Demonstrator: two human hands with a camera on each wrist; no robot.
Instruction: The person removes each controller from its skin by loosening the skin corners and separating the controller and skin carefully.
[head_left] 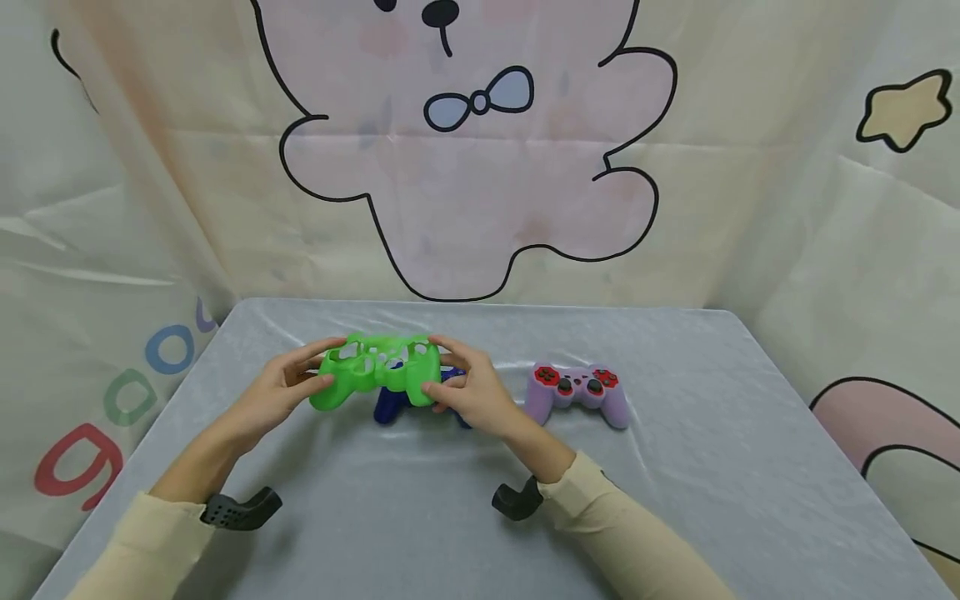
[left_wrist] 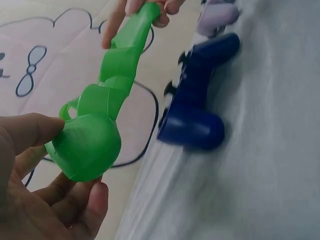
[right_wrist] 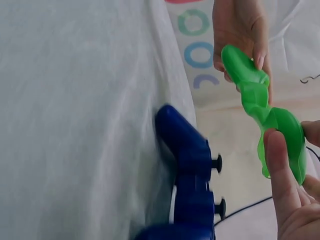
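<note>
A bright green silicone controller cover (head_left: 381,363) with cut-out holes is held up between both hands, above the table. My left hand (head_left: 288,379) pinches its left grip between thumb and fingers; the left wrist view shows the thumb on the rounded green end (left_wrist: 87,147). At the other end, my right hand (head_left: 476,387) pinches the right grip between thumb and fingers. Below and behind the cover, a dark blue game controller (head_left: 392,403) lies on the table, partly hidden by the cover and right hand. Its thumbsticks show in both wrist views.
A purple game controller (head_left: 576,392) with red button areas lies on the table to the right of the right hand. The grey cloth-covered table (head_left: 675,467) is bordered by printed curtains (head_left: 465,183) at the back and both sides.
</note>
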